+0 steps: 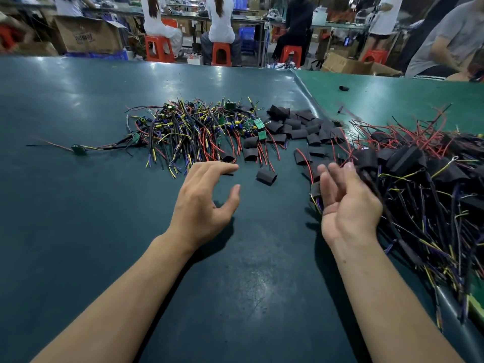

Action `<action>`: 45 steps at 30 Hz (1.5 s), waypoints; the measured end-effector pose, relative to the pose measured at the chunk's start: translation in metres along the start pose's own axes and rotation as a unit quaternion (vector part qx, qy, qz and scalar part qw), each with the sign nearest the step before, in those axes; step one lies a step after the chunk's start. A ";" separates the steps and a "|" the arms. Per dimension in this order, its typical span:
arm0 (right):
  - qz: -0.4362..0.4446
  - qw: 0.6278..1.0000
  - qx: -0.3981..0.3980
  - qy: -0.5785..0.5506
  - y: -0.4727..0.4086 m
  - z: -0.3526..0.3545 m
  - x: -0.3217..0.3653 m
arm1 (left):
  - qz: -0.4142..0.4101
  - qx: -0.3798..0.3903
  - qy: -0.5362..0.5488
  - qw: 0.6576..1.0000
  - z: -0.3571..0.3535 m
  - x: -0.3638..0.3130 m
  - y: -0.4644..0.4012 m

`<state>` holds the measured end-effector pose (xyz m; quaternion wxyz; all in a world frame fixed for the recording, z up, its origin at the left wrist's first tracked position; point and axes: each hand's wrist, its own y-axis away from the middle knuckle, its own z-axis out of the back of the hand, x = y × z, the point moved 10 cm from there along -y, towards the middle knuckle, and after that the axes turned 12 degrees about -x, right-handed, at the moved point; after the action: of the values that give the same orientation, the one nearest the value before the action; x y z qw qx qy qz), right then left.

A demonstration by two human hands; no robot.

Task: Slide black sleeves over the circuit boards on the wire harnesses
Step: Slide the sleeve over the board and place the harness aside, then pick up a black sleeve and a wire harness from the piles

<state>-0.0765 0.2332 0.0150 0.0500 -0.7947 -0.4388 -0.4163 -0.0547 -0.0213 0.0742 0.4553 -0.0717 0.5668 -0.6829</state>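
A tangle of wire harnesses with bare green circuit boards (193, 127) lies in the middle of the dark green table (78, 205). Just right of it sits a heap of loose black sleeves (301, 127), and one single sleeve (265, 177) lies apart, nearer to me. A pile of sleeved harnesses (424, 184) fills the right side. My left hand (207, 203) hovers open, fingers spread, just short of the bare harnesses and holds nothing. My right hand (345, 203) is open, palm turned left, its back against the sleeved pile, blurred by motion.
One stray harness with a green board (80, 149) lies alone at the left. A lighter green mat (392, 100) overlaps the table at the right, with a small black piece (343, 88) on it. People sit on red stools beyond the far edge; another person works at the upper right.
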 end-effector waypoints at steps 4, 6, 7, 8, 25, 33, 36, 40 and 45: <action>-0.035 0.998 0.019 0.051 0.005 -0.003 -0.020 | 0.019 0.006 -0.013 1.000 -0.003 0.007 -0.001; -0.028 0.997 0.024 0.063 0.005 -0.005 -0.022 | 0.028 0.002 -0.016 0.999 -0.001 0.011 -0.001; -0.037 0.996 0.034 0.077 0.006 -0.007 -0.025 | 0.031 0.002 -0.019 0.999 -0.001 0.013 0.000; -0.054 0.992 0.054 0.099 0.009 -0.010 -0.030 | 0.034 0.003 -0.023 0.999 -0.001 0.015 0.000; 0.233 0.860 0.213 0.402 0.044 -0.038 -0.039 | 0.119 0.205 -0.201 0.950 -0.049 0.059 0.020; 0.208 0.873 0.211 0.387 0.042 -0.035 -0.037 | 0.105 0.141 -0.292 0.940 -0.036 0.048 0.009; 0.199 0.880 0.207 0.379 0.041 -0.033 -0.037 | 0.128 0.149 -0.304 0.932 -0.037 0.067 -0.018; 0.180 0.884 0.207 0.378 0.039 -0.032 -0.041 | 0.234 0.118 -0.285 0.922 -0.032 0.115 -0.058; 0.173 0.857 0.256 0.412 0.047 -0.038 -0.051 | 0.278 0.184 -0.290 0.897 -0.059 0.143 -0.066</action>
<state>-0.0788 0.1542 0.0167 0.4991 -0.5733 -0.3246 -0.5630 -0.2090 -0.0835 0.0493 0.7756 -0.0210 0.2710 -0.5697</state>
